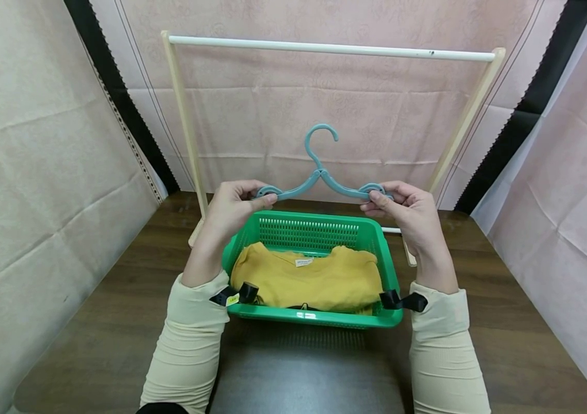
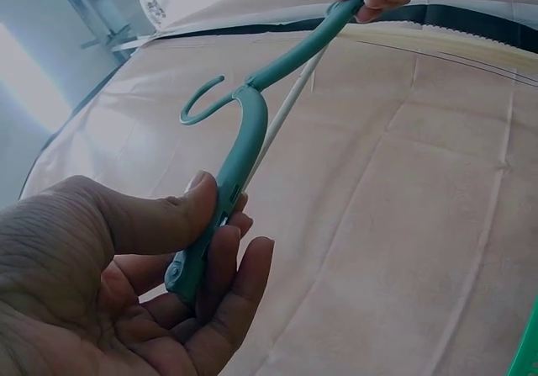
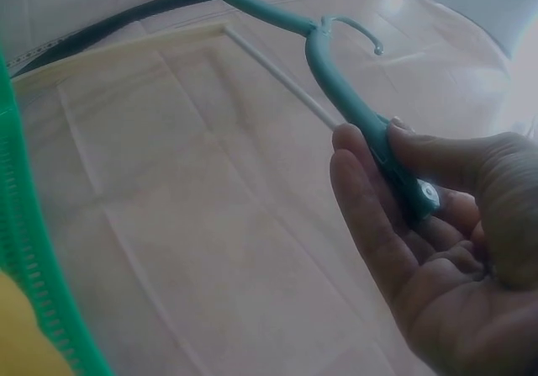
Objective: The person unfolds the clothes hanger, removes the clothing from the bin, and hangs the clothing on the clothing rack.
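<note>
A light blue clothes hanger (image 1: 319, 172) is held up level above the basket, its hook pointing upward. My left hand (image 1: 233, 207) pinches its left end between thumb and fingers; in the left wrist view the thumb of that hand (image 2: 126, 267) presses on the hanger arm (image 2: 244, 145). The right hand (image 1: 407, 210) pinches the opposite end, and the right wrist view shows this hand (image 3: 445, 250) with the hanger's tip (image 3: 412, 193) between thumb and fingers. Below lies a folded yellow garment (image 1: 309, 282) with a white neck label, inside a green plastic basket (image 1: 319, 220).
Behind the hands stands a clothes rack with a white top bar (image 1: 324, 47) and pale side posts (image 1: 184, 115). The basket sits on a dark brown wooden table (image 1: 117, 345). Pale fabric walls (image 1: 55, 172) with black edging enclose the table at the back and sides.
</note>
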`<control>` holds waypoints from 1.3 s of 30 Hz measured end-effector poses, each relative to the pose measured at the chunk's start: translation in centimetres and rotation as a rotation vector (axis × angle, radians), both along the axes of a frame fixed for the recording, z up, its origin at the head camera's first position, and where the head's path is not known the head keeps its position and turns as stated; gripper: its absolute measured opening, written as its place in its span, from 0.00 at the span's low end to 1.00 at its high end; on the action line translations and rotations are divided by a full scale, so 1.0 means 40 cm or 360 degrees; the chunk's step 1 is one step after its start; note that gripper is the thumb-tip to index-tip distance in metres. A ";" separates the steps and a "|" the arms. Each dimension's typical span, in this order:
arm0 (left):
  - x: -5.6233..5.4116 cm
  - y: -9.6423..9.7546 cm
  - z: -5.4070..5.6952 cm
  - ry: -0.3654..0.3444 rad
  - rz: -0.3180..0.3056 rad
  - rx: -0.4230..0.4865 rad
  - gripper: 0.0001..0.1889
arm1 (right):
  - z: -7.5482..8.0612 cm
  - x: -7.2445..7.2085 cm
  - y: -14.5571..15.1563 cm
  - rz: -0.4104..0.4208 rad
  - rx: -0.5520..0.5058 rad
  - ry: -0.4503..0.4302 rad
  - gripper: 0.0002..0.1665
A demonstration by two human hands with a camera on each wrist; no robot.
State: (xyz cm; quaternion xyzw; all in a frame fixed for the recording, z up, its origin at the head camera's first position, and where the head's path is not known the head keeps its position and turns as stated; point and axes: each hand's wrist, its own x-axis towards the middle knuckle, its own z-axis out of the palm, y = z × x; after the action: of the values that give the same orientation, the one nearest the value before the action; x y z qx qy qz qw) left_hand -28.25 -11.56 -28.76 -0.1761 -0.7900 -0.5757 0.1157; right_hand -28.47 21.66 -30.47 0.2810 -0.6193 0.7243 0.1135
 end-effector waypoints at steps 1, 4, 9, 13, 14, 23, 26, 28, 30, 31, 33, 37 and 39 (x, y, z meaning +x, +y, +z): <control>0.000 0.001 -0.001 -0.0002 0.0001 0.0005 0.08 | 0.000 0.000 -0.001 -0.0005 -0.0005 -0.0002 0.13; -0.001 0.003 -0.002 0.0006 0.0011 0.0013 0.08 | 0.000 0.000 -0.003 -0.0019 -0.0021 -0.0013 0.14; -0.003 0.008 -0.004 0.0007 -0.0003 0.0066 0.08 | 0.001 0.001 -0.005 -0.0023 -0.0035 -0.0021 0.14; -0.003 0.007 -0.004 0.0002 -0.0011 0.0072 0.09 | 0.001 0.000 -0.005 -0.0017 -0.0016 -0.0024 0.13; -0.002 0.006 -0.004 0.0003 -0.0008 0.0051 0.08 | 0.000 0.001 -0.004 -0.0026 0.0010 -0.0025 0.13; -0.006 0.007 -0.012 0.0150 -0.0040 -0.0480 0.06 | -0.011 0.008 -0.008 -0.0496 0.0965 0.0245 0.08; -0.006 0.008 -0.013 0.0157 -0.0022 -0.0616 0.07 | -0.014 0.008 -0.009 -0.0498 0.1060 0.0293 0.07; -0.005 0.007 -0.013 0.0158 -0.0008 -0.0682 0.07 | -0.015 0.008 -0.009 -0.0479 0.1060 0.0284 0.07; -0.006 0.006 -0.014 0.0164 -0.0003 -0.0718 0.07 | -0.016 0.008 -0.007 -0.0478 0.1059 0.0281 0.07; -0.007 0.006 -0.015 0.0167 -0.0002 -0.0731 0.07 | -0.016 0.008 -0.007 -0.0481 0.1060 0.0284 0.07; -0.009 0.004 -0.017 0.0180 0.0004 -0.0747 0.07 | -0.016 0.007 -0.006 -0.0494 0.1069 0.0300 0.07; -0.009 0.006 -0.018 0.0215 0.0027 -0.0747 0.07 | -0.016 0.005 -0.005 -0.0563 0.1112 0.0370 0.07; -0.008 0.009 -0.018 0.0243 0.0040 -0.0720 0.06 | -0.017 0.003 -0.007 -0.0622 0.1148 0.0428 0.06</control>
State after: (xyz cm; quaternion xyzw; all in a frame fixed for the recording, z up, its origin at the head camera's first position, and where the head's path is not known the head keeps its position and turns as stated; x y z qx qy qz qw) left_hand -28.55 -11.21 -29.47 -0.2307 -0.8900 -0.3675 0.1400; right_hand -28.34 21.37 -31.16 0.2719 -0.8542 0.3832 0.2228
